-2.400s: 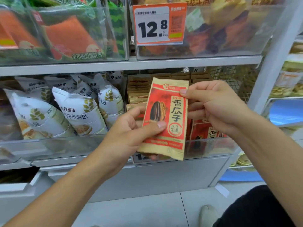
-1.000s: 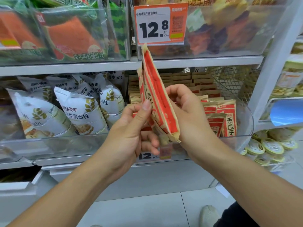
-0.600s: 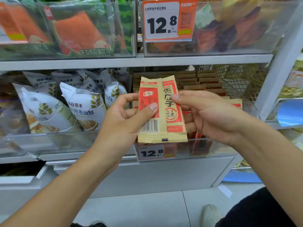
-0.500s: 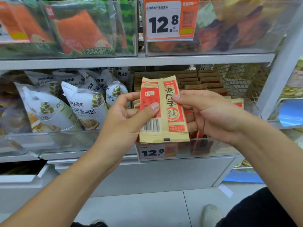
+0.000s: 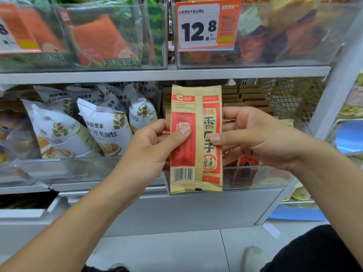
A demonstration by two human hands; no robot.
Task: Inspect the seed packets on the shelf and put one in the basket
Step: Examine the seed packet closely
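Observation:
A tan and red seed packet [image 5: 196,154] is held upright in front of the middle shelf, its back with the barcode facing me. My left hand [image 5: 151,148] pinches its left edge with the thumb on the printed face. My right hand [image 5: 255,138] pinches its right edge, thumb across the front. More packets of the same kind [image 5: 247,169] stand in the clear bin behind, partly hidden by my hands. No basket is in view.
White bread bags [image 5: 106,126] fill the bin to the left. A 12.8 price tag [image 5: 206,26] hangs on the upper bin. The grey shelf edge [image 5: 137,75] runs above my hands. A white upright post [image 5: 337,85] stands at the right, with the tiled floor [image 5: 167,250] below.
The packet was turned from its front, through edge-on, to its back. Since half a second ago it has stayed in both hands, held slightly more upright.

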